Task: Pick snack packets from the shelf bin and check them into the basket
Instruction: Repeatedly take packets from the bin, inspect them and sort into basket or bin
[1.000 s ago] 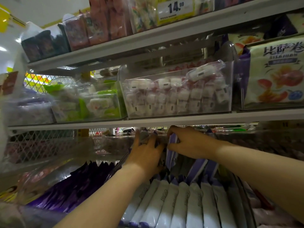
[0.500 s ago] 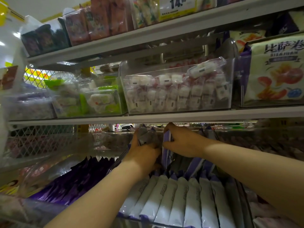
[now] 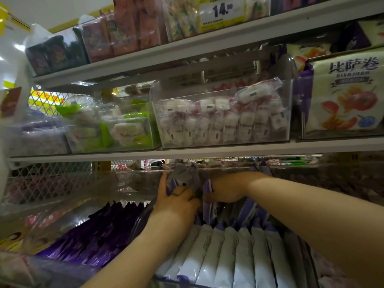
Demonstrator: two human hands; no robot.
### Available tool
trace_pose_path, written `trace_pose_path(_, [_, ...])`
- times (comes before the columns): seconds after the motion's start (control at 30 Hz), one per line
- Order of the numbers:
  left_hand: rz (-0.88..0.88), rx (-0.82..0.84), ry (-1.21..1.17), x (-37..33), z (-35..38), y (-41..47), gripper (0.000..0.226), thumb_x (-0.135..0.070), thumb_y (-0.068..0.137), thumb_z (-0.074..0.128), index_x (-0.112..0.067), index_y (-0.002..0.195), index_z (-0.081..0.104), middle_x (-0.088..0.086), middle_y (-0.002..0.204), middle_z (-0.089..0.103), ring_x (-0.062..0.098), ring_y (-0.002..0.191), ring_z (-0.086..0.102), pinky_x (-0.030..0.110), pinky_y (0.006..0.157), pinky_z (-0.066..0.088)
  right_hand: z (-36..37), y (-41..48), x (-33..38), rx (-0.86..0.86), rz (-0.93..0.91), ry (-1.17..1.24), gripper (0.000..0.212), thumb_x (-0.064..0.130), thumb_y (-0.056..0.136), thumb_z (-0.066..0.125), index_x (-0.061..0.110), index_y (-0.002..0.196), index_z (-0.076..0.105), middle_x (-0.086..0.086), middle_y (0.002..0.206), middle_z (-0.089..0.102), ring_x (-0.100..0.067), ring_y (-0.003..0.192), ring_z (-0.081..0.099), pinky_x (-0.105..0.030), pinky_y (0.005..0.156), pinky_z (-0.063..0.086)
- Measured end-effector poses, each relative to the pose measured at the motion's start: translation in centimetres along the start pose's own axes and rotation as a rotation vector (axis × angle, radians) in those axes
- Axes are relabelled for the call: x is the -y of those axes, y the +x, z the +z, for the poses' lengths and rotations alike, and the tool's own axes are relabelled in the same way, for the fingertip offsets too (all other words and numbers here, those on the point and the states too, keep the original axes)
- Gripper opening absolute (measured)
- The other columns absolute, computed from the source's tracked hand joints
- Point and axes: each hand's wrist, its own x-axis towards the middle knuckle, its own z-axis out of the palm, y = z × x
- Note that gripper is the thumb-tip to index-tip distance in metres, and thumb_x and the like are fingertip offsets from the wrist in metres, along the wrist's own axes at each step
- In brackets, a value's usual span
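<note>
Both my hands reach deep into a clear shelf bin (image 3: 145, 217) packed with upright white and purple snack packets (image 3: 226, 252). My left hand (image 3: 176, 201) grips a bunch of grey-purple snack packets (image 3: 182, 176) held up near the back of the bin. My right hand (image 3: 225, 189) is closed on the top of one purple packet (image 3: 207, 196) standing among the rear packets. The fingertips of the right hand are hidden behind the packets. No basket is in view.
A bin of dark purple packets (image 3: 97, 235) lies to the left. The shelf board (image 3: 207, 151) above hangs low over my hands, carrying a clear bin of white and pink sweets (image 3: 222, 119), green packs (image 3: 116, 129) and a large pizza-roll bag (image 3: 345, 94). A price tag (image 3: 221, 12) tops the upper shelf.
My left hand has closed around the bunch of packets and lifted it a little. My right hand has settled lower onto the purple packet beside it.
</note>
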Motion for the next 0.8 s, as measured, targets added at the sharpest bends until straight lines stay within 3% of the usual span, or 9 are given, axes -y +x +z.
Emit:
trace_pose_path(0.07, [-0.001, -0.270, -0.167, -0.5, -0.3, -0.9, 0.018, -0.019, 0.071, 0.073, -0.028, 0.087, 0.072, -0.007, 0.090, 0.067, 0.018, 0.090, 0.067, 0.064, 0.114, 0.012, -0.3, -0.5, -0.2, -0.075, -0.065, 0.016, 0.052, 0.048, 0.097, 0.044, 0.024, 0.143, 0.040, 0.000, 0.142, 0.046, -0.015, 0.117, 0.046, -0.022, 0.090, 0.030])
trace_pose_path(0.1, [0.012, -0.344, -0.245, -0.8, -0.5, -1.0, 0.016, -0.021, 0.071, 0.070, -0.029, 0.085, 0.071, -0.009, 0.086, 0.066, 0.016, 0.083, 0.067, 0.058, 0.114, 0.018, -0.4, -1.1, -0.3, -0.117, -0.070, 0.027, 0.052, 0.049, 0.096, 0.044, 0.027, 0.142, 0.038, -0.001, 0.140, 0.048, -0.016, 0.116, 0.047, -0.023, 0.089, 0.032])
trace_pose_path(0.17, [0.068, -0.326, -0.305, -1.4, -1.0, -0.9, 0.017, -0.024, 0.077, 0.061, -0.031, 0.089, 0.070, -0.012, 0.090, 0.066, 0.013, 0.088, 0.066, 0.052, 0.116, 0.017, -0.6, -2.5, -0.9, -0.149, -0.038, 0.040, 0.040, 0.051, 0.094, 0.046, 0.036, 0.131, 0.045, 0.001, 0.123, 0.057, -0.017, 0.103, 0.054, -0.022, 0.083, 0.036])
trace_pose_path(0.2, [0.099, -0.272, -0.299, -1.7, -1.4, -0.6, 0.018, -0.025, 0.080, 0.059, -0.031, 0.092, 0.071, -0.012, 0.095, 0.066, 0.013, 0.095, 0.065, 0.053, 0.118, 0.012, -0.6, -3.3, -1.2, -0.139, -0.031, 0.018, 0.027, 0.050, 0.092, 0.047, 0.040, 0.116, 0.052, 0.007, 0.106, 0.059, -0.012, 0.090, 0.054, -0.020, 0.078, 0.038])
trace_pose_path(0.27, [0.110, -0.067, -0.232, -2.3, -1.9, 0.3, 0.023, -0.031, 0.091, 0.053, -0.031, 0.104, 0.071, -0.010, 0.116, 0.062, 0.017, 0.119, 0.052, 0.058, 0.117, -0.003, -0.4, -4.8, -1.9, -0.090, -0.017, -0.066, 0.019, 0.051, 0.087, 0.054, 0.035, 0.095, 0.059, 0.014, 0.084, 0.054, -0.009, 0.080, 0.053, -0.020, 0.074, 0.044])
trace_pose_path(0.4, [0.063, 0.193, -0.071, -3.1, -1.4, 2.5, 0.030, -0.037, 0.098, 0.047, -0.034, 0.123, 0.063, -0.004, 0.144, 0.036, 0.024, 0.142, 0.015, 0.060, 0.112, -0.012, 0.0, -6.7, -3.3, -0.059, -0.024, -0.115, 0.038, 0.052, 0.080, 0.062, 0.027, 0.108, 0.064, 0.005, 0.108, 0.067, -0.016, 0.096, 0.062, -0.035, 0.086, 0.052])
trace_pose_path(0.5, [0.060, 0.318, -0.052, -3.7, -1.4, 3.8, 0.031, -0.033, 0.098, 0.049, -0.033, 0.126, 0.061, 0.000, 0.154, 0.024, 0.029, 0.147, 0.003, 0.064, 0.110, -0.009, 0.2, -7.2, -3.7, -0.089, -0.071, -0.086, 0.031, 0.052, 0.080, 0.065, 0.028, 0.100, 0.066, 0.009, 0.101, 0.068, -0.009, 0.087, 0.060, -0.031, 0.082, 0.053])
trace_pose_path(0.67, [0.053, 0.480, -0.065, -2.6, -2.2, 4.4, 0.034, -0.031, 0.095, 0.054, -0.036, 0.128, 0.057, -0.009, 0.155, 0.027, 0.027, 0.148, 0.003, 0.062, 0.113, -0.004, 0.3, -7.1, -3.8, -0.091, -0.084, -0.047, 0.031, 0.053, 0.077, 0.066, 0.027, 0.093, 0.068, 0.009, 0.092, 0.066, -0.010, 0.081, 0.062, -0.033, 0.077, 0.055])
trace_pose_path(0.8, [0.174, 0.424, 0.088, -3.1, -1.4, 4.1, 0.037, -0.021, 0.094, 0.054, -0.036, 0.127, 0.058, -0.004, 0.152, 0.035, 0.026, 0.147, 0.010, 0.064, 0.110, -0.007, 0.4, -7.2, -3.7, -0.088, -0.078, -0.029, 0.032, 0.053, 0.078, 0.065, 0.026, 0.093, 0.068, 0.007, 0.090, 0.067, -0.011, 0.080, 0.062, -0.033, 0.077, 0.055])
